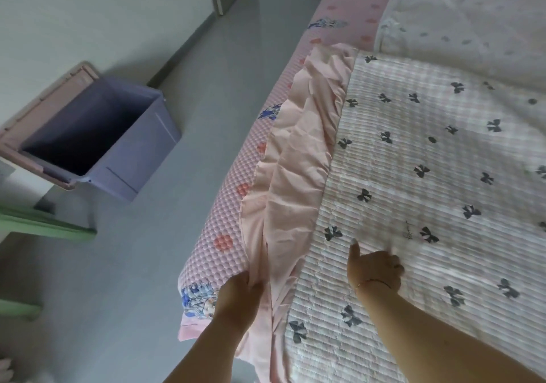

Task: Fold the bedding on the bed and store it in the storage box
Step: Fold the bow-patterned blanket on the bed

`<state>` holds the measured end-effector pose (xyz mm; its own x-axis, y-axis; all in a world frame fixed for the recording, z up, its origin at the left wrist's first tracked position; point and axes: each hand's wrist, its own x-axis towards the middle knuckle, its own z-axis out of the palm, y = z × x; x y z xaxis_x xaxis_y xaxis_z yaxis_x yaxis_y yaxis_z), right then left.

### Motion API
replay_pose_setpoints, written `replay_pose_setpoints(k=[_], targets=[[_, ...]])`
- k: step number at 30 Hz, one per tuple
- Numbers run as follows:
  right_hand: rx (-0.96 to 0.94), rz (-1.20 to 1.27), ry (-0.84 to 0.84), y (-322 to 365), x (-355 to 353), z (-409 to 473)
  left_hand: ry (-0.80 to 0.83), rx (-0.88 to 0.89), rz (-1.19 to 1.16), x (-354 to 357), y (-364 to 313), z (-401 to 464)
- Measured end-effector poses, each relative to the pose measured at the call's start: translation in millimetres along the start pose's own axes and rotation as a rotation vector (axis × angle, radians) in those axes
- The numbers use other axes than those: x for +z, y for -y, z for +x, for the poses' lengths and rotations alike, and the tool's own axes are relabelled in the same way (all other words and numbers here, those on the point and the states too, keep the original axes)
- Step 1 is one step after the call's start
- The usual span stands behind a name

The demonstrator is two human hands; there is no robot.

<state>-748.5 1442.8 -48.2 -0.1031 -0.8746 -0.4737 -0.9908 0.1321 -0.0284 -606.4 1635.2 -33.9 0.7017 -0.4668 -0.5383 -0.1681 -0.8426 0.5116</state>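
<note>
I am standing at the near left corner of the bed (pixel 224 229), looking down along its left edge. My left hand (pixel 240 297) is gripping the pink ruffle (pixel 298 134) that is running along the left side of the quilt (pixel 428 176), my fingers curling round a bunch of that thin cloth right at the corner of the mattress. My right hand (pixel 373 272) is resting on top of the quilt just to the right of the ruffle, fingers curling under into the checked cloth with the thumb sticking up; I cannot tell whether they are pinching a fold or only pressing down. A thin bracelet (pixel 373 283) is sitting on that wrist.

The quilt, white and pink checks with dark bows, is lying spread over the bed and reaching toward the far right. Beneath it the pink dotted mattress cover is showing along the left edge.

The storage box (pixel 118 158), purple with a pink rim, is standing open on the grey floor (pixel 206 93) to the far left, well apart from the bed. A green bench (pixel 44 223) is sitting near its near side.
</note>
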Motion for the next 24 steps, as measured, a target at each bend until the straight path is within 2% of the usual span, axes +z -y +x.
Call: replay_pose_setpoints(k=[4,7,9,12,15,18,21,24], targets=[[-0.211,0.285,-0.046,24,4,-44,0.156,0.211,-0.102,2,-14,-18],[-0.27,0.619,0.259,45,13,-86,0.308,0.358,-0.125,3,-19,-34],[-0.21,0.695,0.4,51,15,-99,0.421,0.374,-0.138,2,-16,-37],[-0.078,0.637,0.402,43,9,-90,0.555,0.245,-0.269,-3,-8,-37],[0.141,0.924,0.444,23,6,-69,0.563,0.049,-0.447,-10,0,-32],[0.207,0.966,0.401,7,5,-57,0.614,-0.103,-0.452,-11,7,-30],[0.192,0.944,0.363,0,9,-50,0.688,-0.07,-0.298,-7,7,-38],[0.122,0.89,0.463,0,6,-66,0.677,0.046,-0.196,0,1,-47]])
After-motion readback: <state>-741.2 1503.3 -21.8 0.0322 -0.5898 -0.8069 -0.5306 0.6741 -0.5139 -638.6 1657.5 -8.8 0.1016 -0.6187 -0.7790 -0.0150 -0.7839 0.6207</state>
